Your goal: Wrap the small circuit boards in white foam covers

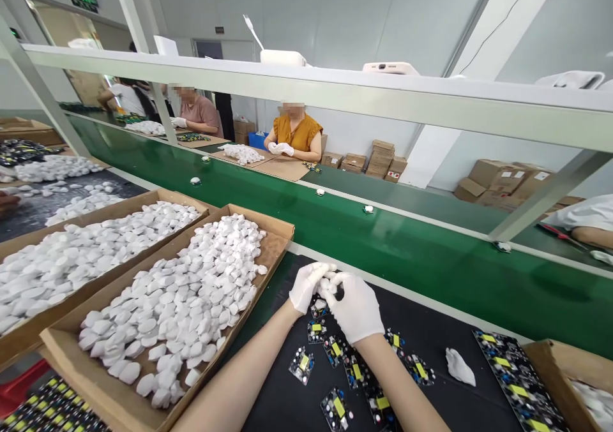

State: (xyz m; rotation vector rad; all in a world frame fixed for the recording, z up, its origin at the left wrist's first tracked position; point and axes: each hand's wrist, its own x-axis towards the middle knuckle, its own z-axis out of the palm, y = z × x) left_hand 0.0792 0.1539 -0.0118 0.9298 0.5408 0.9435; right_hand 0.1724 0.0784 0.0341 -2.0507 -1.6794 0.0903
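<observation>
My left hand (pixel 309 286) and my right hand (pixel 358 305), both in white gloves, meet above a black mat (pixel 268 368). Their fingers are pinched together around a small white piece (pixel 327 286), mostly hidden by the gloves. Just below the fingertips lies a circuit board with white on it (pixel 319 307). Several loose circuit boards with yellow parts, such as this board (pixel 301 363), are scattered under and between my forearms. A crumpled white glove or cloth (pixel 460 367) rests to the right.
Cardboard trays (pixel 265 285) of white pieces (pixel 182 291) stand at left. A green conveyor (pixel 268 208) carries small white-topped items beyond the mat. Joined boards (pixel 517 381) and a carton (pixel 550 368) are at right. A shelf (pixel 335 87) crosses above; people sit opposite.
</observation>
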